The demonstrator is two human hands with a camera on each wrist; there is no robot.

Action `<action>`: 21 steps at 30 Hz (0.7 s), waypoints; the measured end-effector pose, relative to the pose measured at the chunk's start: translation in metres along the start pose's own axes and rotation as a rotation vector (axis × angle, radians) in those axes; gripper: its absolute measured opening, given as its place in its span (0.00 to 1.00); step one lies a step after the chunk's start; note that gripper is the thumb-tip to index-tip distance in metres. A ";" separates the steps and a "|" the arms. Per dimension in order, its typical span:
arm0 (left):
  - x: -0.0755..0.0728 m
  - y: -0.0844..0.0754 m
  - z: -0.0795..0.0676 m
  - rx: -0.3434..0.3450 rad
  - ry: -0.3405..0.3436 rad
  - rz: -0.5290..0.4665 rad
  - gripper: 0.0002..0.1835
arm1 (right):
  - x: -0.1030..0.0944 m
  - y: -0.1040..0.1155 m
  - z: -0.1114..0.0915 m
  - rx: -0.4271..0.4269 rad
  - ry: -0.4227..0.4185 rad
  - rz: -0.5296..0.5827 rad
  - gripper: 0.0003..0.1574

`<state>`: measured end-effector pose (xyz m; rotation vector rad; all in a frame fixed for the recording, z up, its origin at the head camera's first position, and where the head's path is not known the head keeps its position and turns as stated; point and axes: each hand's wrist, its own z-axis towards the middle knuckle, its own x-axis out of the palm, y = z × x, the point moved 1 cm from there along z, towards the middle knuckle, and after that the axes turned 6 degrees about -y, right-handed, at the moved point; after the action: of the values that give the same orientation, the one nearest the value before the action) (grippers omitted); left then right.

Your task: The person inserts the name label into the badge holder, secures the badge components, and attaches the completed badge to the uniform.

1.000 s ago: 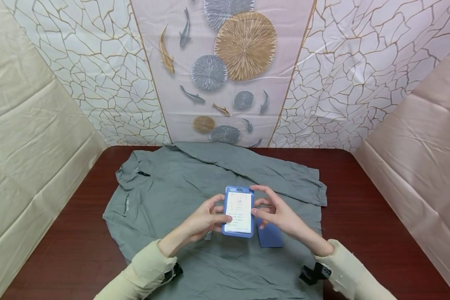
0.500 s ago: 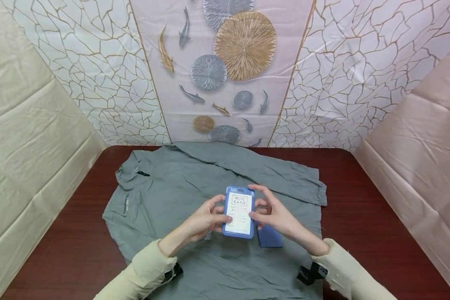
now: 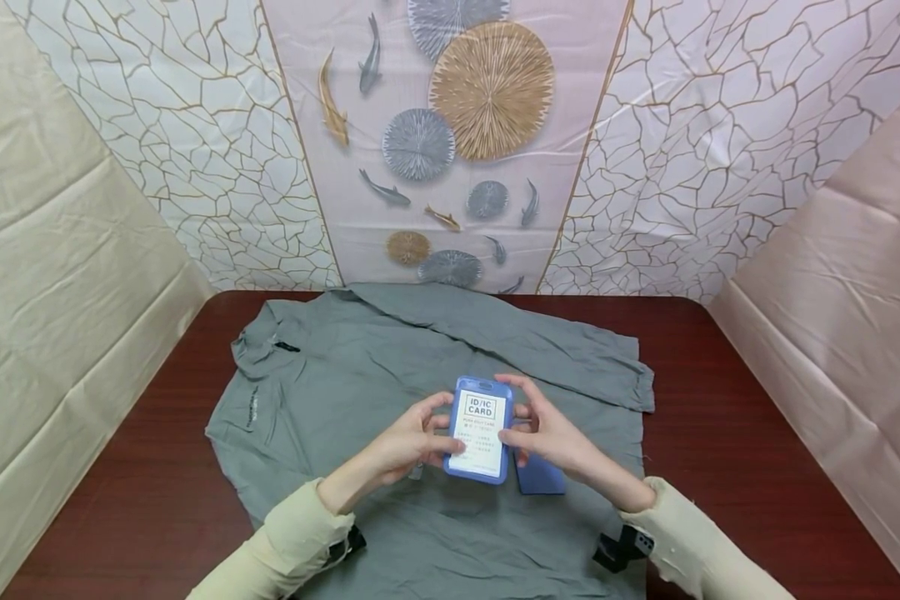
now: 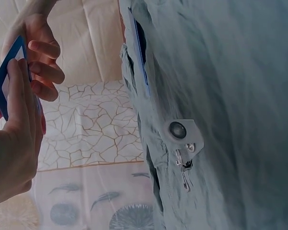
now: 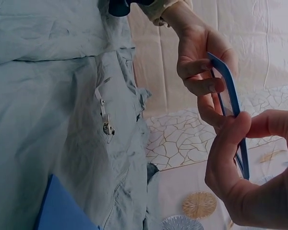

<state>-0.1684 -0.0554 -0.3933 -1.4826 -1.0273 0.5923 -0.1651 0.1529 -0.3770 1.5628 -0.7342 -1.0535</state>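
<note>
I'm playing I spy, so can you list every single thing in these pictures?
Card holder: 1, blue, held up between both hands
Card: 1, white with printing, inside the holder
Flat piece: 1, blue, on the jacket near the right hand
Clip with strap: 1, silver and clear, on the jacket
Jacket: 1, grey-green, spread over the table
Table: 1, dark red-brown, under the jacket
Backdrop: 1, patterned, behind the table
Side cloths: 2, beige, left and right
Sleeves: 2, pale, on the arms
Wrist cameras: 2, black, at the wrists
Left hand: 1, bare, gripping the holder
Right hand: 1, bare, gripping the holder
</note>
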 end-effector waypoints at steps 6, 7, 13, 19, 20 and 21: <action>-0.003 0.000 -0.001 -0.024 -0.012 -0.004 0.27 | -0.004 0.000 0.000 0.028 -0.007 0.020 0.37; -0.004 0.000 -0.001 -0.023 -0.016 -0.004 0.27 | -0.004 0.000 0.000 0.034 -0.015 0.023 0.36; -0.008 -0.002 -0.002 -0.006 -0.046 -0.018 0.28 | -0.010 0.001 0.000 0.056 -0.043 0.051 0.30; -0.013 -0.006 -0.004 0.028 -0.075 -0.095 0.29 | -0.013 0.000 -0.001 0.098 -0.040 0.131 0.26; -0.014 -0.007 -0.004 0.031 -0.078 -0.108 0.29 | -0.013 0.000 -0.001 0.104 -0.038 0.138 0.25; -0.015 -0.007 -0.004 0.033 -0.083 -0.121 0.30 | -0.014 0.000 -0.001 0.111 -0.036 0.145 0.24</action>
<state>-0.1738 -0.0708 -0.3883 -1.3661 -1.1584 0.5850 -0.1697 0.1653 -0.3736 1.5623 -0.9301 -0.9497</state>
